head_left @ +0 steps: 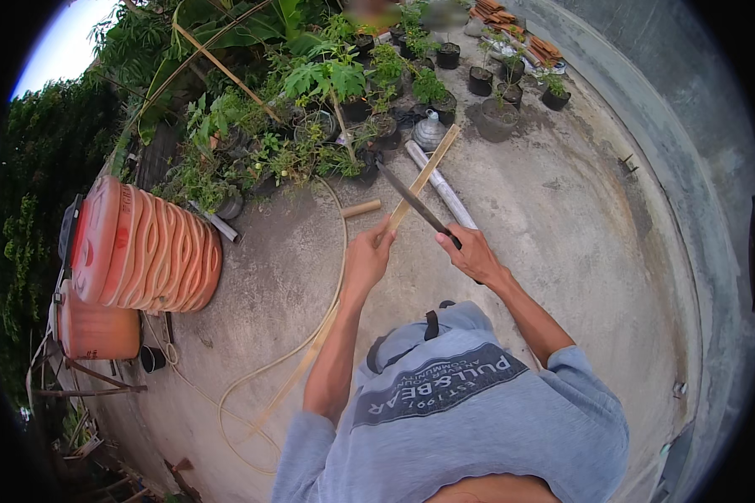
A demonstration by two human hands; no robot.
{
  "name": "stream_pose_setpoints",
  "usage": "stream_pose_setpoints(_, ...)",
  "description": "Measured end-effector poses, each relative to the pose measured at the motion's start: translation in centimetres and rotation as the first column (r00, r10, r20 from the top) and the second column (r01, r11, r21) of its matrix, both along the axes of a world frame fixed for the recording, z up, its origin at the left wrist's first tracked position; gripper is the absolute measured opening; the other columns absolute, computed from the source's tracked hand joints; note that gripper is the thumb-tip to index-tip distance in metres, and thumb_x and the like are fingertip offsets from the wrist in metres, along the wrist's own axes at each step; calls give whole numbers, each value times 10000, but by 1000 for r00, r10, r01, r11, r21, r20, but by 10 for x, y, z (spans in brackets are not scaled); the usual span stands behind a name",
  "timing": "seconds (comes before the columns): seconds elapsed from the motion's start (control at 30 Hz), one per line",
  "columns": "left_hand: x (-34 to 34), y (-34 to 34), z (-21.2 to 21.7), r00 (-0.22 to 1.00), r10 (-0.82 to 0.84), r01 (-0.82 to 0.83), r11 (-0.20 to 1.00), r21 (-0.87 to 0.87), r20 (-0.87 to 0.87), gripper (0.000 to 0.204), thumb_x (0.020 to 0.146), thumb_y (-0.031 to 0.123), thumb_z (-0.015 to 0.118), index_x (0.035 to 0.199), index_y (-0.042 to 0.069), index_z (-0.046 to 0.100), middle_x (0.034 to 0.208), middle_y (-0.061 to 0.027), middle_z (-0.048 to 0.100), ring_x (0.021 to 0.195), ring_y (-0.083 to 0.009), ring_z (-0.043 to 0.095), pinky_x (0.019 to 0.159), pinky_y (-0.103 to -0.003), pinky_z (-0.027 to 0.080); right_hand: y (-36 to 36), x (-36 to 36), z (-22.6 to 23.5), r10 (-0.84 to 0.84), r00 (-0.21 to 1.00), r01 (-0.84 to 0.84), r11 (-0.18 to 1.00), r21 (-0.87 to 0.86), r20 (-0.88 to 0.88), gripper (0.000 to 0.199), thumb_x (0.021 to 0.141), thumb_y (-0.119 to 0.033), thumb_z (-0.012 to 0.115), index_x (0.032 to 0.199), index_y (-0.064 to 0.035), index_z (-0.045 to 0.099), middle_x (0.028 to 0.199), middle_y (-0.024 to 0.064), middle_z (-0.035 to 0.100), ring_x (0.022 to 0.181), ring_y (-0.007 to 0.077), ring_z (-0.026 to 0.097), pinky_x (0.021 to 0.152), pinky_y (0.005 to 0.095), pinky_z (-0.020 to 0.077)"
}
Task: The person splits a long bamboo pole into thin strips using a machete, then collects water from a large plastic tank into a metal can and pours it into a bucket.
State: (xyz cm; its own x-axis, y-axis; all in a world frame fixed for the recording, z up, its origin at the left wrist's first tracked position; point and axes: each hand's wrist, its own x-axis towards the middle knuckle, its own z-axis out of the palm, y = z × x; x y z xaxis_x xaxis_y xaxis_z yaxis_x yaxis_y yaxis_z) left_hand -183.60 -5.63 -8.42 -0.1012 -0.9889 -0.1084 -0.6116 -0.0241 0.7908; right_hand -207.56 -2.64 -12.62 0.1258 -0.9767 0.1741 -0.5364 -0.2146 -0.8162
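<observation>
My left hand (367, 254) grips the near end of a thin bamboo strip (425, 172) that points away toward the potted plants. My right hand (470, 251) holds the handle of a long dark knife (411, 197). The blade crosses the strip just above my left hand, its tip reaching left past the strip. Both forearms come up from my grey shirt at the bottom of the view.
A short bamboo piece (361, 209) and a pale pipe (441, 186) lie on the concrete floor (562, 243). Several potted plants (344, 126) crowd the far side. A ribbed orange tank (143, 247) lies at left. A hose (310, 335) and long bamboo slat (298, 377) run beside me.
</observation>
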Motion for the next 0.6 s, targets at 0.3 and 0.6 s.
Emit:
stream_pose_setpoints(0.3, 8, 4, 6, 993, -65, 84, 977, 197, -101, 414, 969, 263, 663, 1350, 101, 658, 860, -138, 733, 758, -248, 685, 765, -386, 509, -19, -22, -19, -180, 981, 177, 983, -50, -64, 530, 1039, -457, 529, 899, 47, 614, 636, 253, 576, 614, 401, 599, 635, 488, 463)
stream_pose_setpoints(0.6, 18, 24, -11, 995, -88, 89, 996, 27, -54, 416, 982, 288, 638, 1334, 67, 652, 1146, -280, 696, 1104, -359, 695, 920, -398, 510, -19, -43, -2, -93, 983, 113, 986, 121, -160, 575, 1045, -503, 497, 938, 43, 643, 617, 189, 563, 609, 294, 607, 615, 461, 460)
